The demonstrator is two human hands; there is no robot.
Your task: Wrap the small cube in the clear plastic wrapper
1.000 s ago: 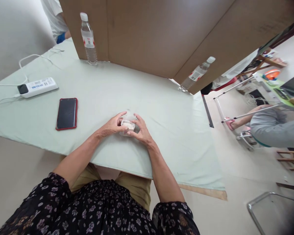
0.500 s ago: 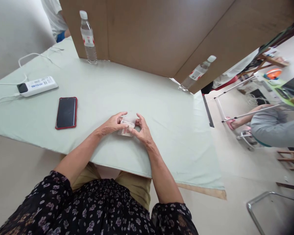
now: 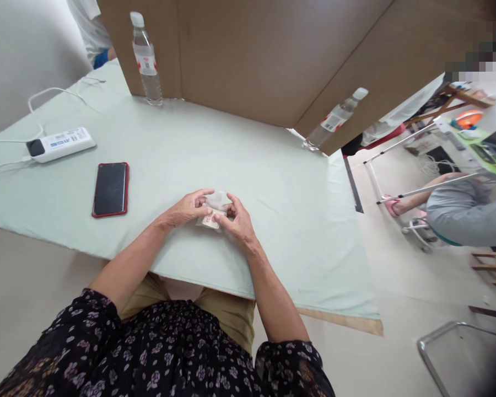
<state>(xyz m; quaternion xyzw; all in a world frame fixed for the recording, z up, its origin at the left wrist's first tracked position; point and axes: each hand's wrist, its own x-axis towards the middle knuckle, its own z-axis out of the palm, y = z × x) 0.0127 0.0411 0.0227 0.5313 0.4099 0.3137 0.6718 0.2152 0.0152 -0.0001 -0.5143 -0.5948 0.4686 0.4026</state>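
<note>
Near the table's front edge, a small whitish packet with red print (image 3: 210, 221) lies between my two hands. Its far part is translucent, like thin plastic; its exact kind is unclear. My left hand (image 3: 189, 208) holds the packet's left side, thumb on top and fingers curled round the far edge. From the right, my right hand (image 3: 240, 221) grips it the same way, its thumb pressing on the printed face. Both thumbs almost meet at the packet's middle.
On the pale green cloth (image 3: 231, 160), a red-cased phone (image 3: 111, 189) and a white power bank with cables (image 3: 64, 144) lie to the left. Two water bottles (image 3: 146, 60) stand by the cardboard panel (image 3: 240, 60). A seated person (image 3: 467, 212) is at right.
The packet's printed near part now lies flatter and tilts a little, with its translucent part showing differently. My hands have shifted only slightly; the view has moved a little.
</note>
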